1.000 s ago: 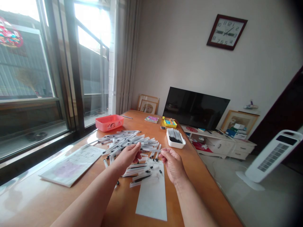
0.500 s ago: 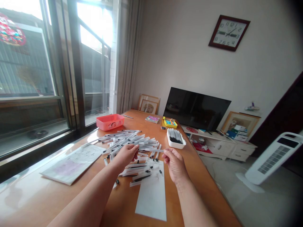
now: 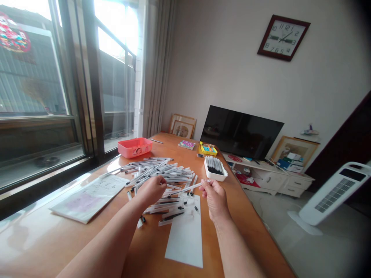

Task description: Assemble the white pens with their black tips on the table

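Note:
A heap of white pens with black tips (image 3: 156,174) lies spread over the middle of the orange wooden table (image 3: 234,216). My right hand (image 3: 213,196) pinches one white pen (image 3: 185,189) by its right end; the pen slants down to the left over the heap. My left hand (image 3: 152,189) hovers over the heap's near part with its fingers curled downward, close to the pen's lower end. What those fingers hold, if anything, is hidden. Several more pens lie on a white sheet (image 3: 185,239) just below my hands.
A white tray of pens (image 3: 215,170) sits to the right of the heap, a pink tub (image 3: 135,147) at the back left. A printed paper (image 3: 89,196) lies at the left. Small boxes (image 3: 208,149) stand at the far end. A television, a cabinet and a white fan stand beyond the table's right edge.
The pen held level between both hands now tilts, its left end lower. My left hand has turned palm down over the heap. The right hand has hardly moved.

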Available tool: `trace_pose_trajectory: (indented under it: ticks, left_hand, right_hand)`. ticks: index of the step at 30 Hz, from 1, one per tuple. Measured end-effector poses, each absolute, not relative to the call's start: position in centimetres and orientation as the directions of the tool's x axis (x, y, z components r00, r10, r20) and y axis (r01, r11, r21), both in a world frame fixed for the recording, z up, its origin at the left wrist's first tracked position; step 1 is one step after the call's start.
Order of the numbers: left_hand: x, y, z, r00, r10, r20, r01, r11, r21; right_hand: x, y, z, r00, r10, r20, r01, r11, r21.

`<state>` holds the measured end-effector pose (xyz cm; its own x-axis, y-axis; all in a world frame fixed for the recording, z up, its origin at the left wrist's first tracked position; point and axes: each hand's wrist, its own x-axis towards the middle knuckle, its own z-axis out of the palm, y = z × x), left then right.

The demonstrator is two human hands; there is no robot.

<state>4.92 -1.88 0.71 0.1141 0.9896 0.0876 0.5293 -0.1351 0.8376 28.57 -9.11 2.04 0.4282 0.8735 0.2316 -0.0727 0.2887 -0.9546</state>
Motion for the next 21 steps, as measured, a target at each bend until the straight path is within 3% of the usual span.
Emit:
trace_pose_trajectory:
  ticks: [9, 12, 17, 21]
  left_hand:
    - [5.0, -2.0, 0.6, 0.13, 0.983, 0.133, 0.662, -0.186, 0.726]
    - [4.9, -1.9, 0.7, 0.128, 0.982, 0.141, 0.668, -0.191, 0.719]
    - [4.8, -1.8, 1.1, 0.105, 0.978, 0.179, 0.664, -0.203, 0.72]
    - [5.0, -1.9, 1.2, 0.091, 0.969, 0.229, 0.678, -0.229, 0.699]
  right_hand:
    - [30.8, -8.8, 2.5, 0.691, 0.684, 0.234, -0.072, 0.387, -0.919]
    - [30.1, -8.6, 1.8, 0.613, 0.772, 0.17, -0.143, 0.32, -0.937]
    - [27.5, -8.5, 0.3, 0.235, 0.972, 0.002, -0.243, 0.061, -0.968]
    - [28.0, -7.7, -1.1, 0.345, 0.939, 0.001, -0.09, 0.035, -0.995]
